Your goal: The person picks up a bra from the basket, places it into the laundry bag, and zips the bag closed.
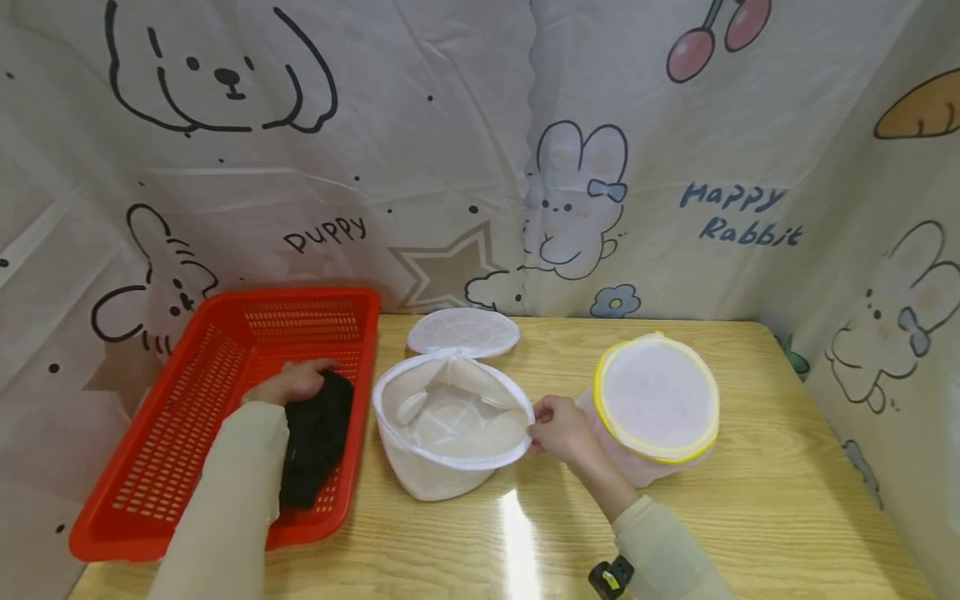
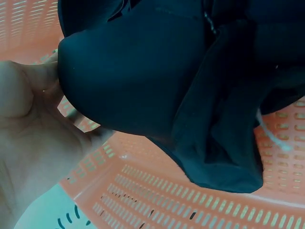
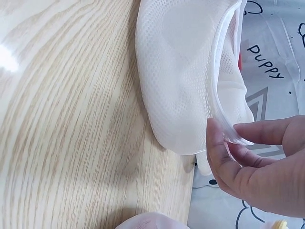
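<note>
My left hand (image 1: 291,383) is inside the red basket and pinches the edge of a black bra (image 1: 318,442). In the left wrist view a smooth moulded cup (image 2: 128,81) of the bra hangs from the fingers, with folded fabric beside it. My right hand (image 1: 558,427) pinches the rim of a white mesh laundry bag (image 1: 435,475) between thumb and fingers. That bag stands on the table with its mouth uncovered, its round lid (image 1: 463,332) folded back behind it. The bag's rim (image 3: 220,62) also shows in the right wrist view.
The red plastic basket (image 1: 363,358) stands on the left of the wooden table (image 1: 780,467). To the right sits a second mesh bag (image 1: 660,400), closed, with a yellow edge. A printed cloth (image 1: 420,108) hangs behind and along the sides.
</note>
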Motion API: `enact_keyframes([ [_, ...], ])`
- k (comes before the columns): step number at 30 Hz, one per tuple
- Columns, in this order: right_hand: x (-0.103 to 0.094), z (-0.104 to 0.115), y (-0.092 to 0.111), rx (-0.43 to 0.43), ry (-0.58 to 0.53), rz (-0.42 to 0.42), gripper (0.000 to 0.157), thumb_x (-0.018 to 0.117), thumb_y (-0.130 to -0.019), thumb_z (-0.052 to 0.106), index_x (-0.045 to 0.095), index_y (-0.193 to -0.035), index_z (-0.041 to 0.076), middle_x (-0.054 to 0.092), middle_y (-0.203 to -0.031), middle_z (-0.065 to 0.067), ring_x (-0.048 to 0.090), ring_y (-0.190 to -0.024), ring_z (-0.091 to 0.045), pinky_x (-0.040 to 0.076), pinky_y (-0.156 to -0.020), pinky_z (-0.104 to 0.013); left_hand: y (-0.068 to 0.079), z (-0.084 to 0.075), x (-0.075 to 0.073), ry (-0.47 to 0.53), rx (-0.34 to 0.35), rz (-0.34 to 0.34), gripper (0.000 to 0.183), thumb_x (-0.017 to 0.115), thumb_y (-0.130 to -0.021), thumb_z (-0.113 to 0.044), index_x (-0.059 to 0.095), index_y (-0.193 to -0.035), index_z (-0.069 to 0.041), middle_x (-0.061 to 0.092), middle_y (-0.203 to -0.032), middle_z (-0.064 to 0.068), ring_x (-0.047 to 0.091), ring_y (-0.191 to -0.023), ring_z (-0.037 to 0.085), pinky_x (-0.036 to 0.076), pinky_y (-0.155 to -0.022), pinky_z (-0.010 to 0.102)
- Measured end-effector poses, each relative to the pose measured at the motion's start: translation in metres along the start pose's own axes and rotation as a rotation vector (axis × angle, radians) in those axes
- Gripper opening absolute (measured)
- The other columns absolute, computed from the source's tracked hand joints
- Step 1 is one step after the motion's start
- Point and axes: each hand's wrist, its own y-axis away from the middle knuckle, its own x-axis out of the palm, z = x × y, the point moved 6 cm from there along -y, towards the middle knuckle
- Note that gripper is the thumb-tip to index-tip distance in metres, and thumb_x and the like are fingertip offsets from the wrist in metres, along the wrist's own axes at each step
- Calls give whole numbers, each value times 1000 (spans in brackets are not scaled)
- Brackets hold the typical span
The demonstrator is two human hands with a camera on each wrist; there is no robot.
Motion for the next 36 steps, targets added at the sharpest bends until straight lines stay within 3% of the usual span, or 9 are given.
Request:
enact_keyframes([
  [4, 0, 0, 1, -6, 1, 5, 18, 57, -79, -12, 57, -97, -14, 55, -78, -14, 60, -64, -22, 56, -63, -33, 3, 2, -3, -14, 0, -10, 43, 32, -82, 3, 49, -120, 14, 48, -122, 34, 38, -117, 49, 19, -99, 63],
  [11, 0, 0, 1, -11, -6, 6, 17, 56, -80, -13, 56, -97, -14, 54, -77, -14, 59, -62, -20, 56, -62, -32, 8, 10, -6, -20, -18, 28, 34, 36, -83, 5, 57, -109, 12, 58, -106, 28, 50, -104, 44, 40, -89, 54],
  [16, 0, -1, 0, -2, -17, -5, 16, 56, -79, -13, 57, -95, -14, 54, -76, -14, 59, -61, -21, 56, -61, -33, 14, 14, -5, 5, -57, 99, 33, 39, -82, 8, 56, -110, 11, 57, -108, 28, 50, -102, 42, 40, -90, 55],
  [20, 0, -2, 0, 5, -19, -7, 16, 56, -79, -13, 57, -95, -13, 54, -76, -13, 59, -62, -22, 56, -62, -33, 19, 17, -8, 5, -75, 105, 30, 42, -80, 8, 59, -105, 6, 57, -102, 23, 49, -93, 36, 43, -82, 50],
  [24, 0, -2, 0, 5, -21, 3, 16, 56, -80, -12, 57, -95, -13, 53, -76, -12, 59, -62, -20, 56, -62, -32, 24, 19, -13, 76, -45, 117, 31, 42, -76, 12, 57, -102, 7, 56, -98, 21, 48, -87, 33, 44, -77, 43],
  [29, 0, -2, 0, 2, -21, 3, 15, 56, -80, -12, 57, -95, -12, 53, -75, -12, 58, -61, -19, 56, -61, -31, 32, 21, -21, 195, -34, 203, 44, 40, -71, 20, 53, -112, 11, 54, -110, 28, 51, -90, 31, 48, -75, 37],
  [32, -1, -2, 0, 0, -24, 0, 15, 56, -79, -13, 57, -94, -13, 53, -75, -12, 57, -59, -18, 56, -59, -30, 37, 22, -29, 190, -47, 210, 46, 46, -72, 21, 53, -117, 11, 53, -115, 30, 53, -93, 32, 50, -77, 41],
  [36, -1, -1, 0, -3, -25, -6, 15, 56, -79, -13, 57, -94, -13, 53, -75, -12, 57, -59, -18, 56, -59, -30, 43, 22, -40, 139, -37, 159, 40, 59, -75, 16, 56, -114, 11, 55, -114, 31, 53, -100, 41, 48, -84, 51],
])
